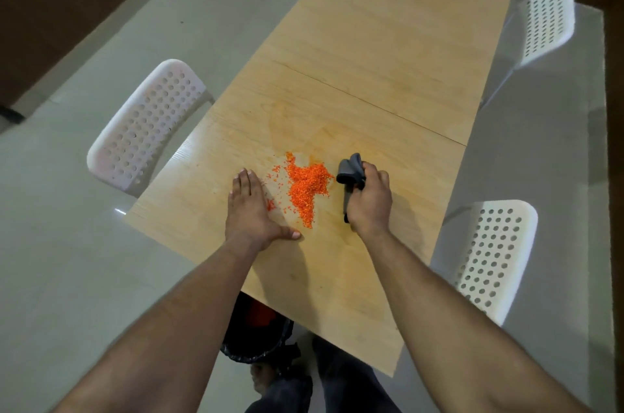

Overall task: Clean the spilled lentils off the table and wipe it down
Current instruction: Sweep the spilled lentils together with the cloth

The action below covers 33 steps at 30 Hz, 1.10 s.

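Now the lentils [305, 191] lie heaped between the hands on the table [388, 51]. Left hand [251, 210] presses flat, fingers straight and together; right hand [369, 201] clutches a bunched grey cloth [351, 171]. Best, I judge, to sweep the cloth leftward into the palm's wall, keeping both low so strays by the left fingers don't slip under.

Pale wood-grain counter [388, 51], smooth with a dull sheen, under dry matt orange lentils [305, 191]; at 3 o'clock of them, a soft grey cloth [351, 171]. Perforated white plastic chairs [145, 123] stand on glossy floor tiles [67, 243].
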{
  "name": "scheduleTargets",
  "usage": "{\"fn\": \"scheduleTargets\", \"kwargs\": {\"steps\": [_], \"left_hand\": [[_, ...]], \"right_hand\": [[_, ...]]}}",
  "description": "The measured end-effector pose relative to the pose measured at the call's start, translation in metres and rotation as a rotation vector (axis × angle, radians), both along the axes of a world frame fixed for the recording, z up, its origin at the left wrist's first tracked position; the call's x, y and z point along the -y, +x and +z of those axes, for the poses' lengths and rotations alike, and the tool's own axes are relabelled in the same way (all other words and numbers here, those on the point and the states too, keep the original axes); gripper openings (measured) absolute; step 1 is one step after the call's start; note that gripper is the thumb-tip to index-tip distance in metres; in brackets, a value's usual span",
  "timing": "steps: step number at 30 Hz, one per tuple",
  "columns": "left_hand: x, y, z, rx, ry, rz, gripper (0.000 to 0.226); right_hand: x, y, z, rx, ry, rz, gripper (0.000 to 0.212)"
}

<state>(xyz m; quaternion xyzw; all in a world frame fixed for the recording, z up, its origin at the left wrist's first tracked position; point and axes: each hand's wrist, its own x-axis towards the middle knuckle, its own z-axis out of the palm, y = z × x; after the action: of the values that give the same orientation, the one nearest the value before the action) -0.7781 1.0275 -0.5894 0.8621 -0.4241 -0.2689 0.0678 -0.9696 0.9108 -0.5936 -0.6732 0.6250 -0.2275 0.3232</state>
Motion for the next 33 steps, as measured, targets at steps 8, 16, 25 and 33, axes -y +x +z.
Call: {"fn": "scheduleTargets", "kwargs": {"steps": [8,16,25,33], "left_hand": [[0.005,-0.002,0.002,-0.045,0.022,0.053,0.177],[-0.001,-0.005,0.000,-0.052,0.008,0.127,0.179],[-0.003,-0.014,-0.002,-0.053,-0.024,0.219,0.179],[-0.005,-0.017,0.010,-0.023,0.020,0.213,0.177]], "right_hand": [[0.023,0.051,-0.005,-0.007,0.146,0.385,0.061],[0.074,0.027,0.009,0.093,0.136,0.571,0.046],[0.100,0.092,0.004,-0.096,0.115,0.692,0.057],[0.078,0.100,0.011,-0.041,0.180,1.047,0.050]]}}
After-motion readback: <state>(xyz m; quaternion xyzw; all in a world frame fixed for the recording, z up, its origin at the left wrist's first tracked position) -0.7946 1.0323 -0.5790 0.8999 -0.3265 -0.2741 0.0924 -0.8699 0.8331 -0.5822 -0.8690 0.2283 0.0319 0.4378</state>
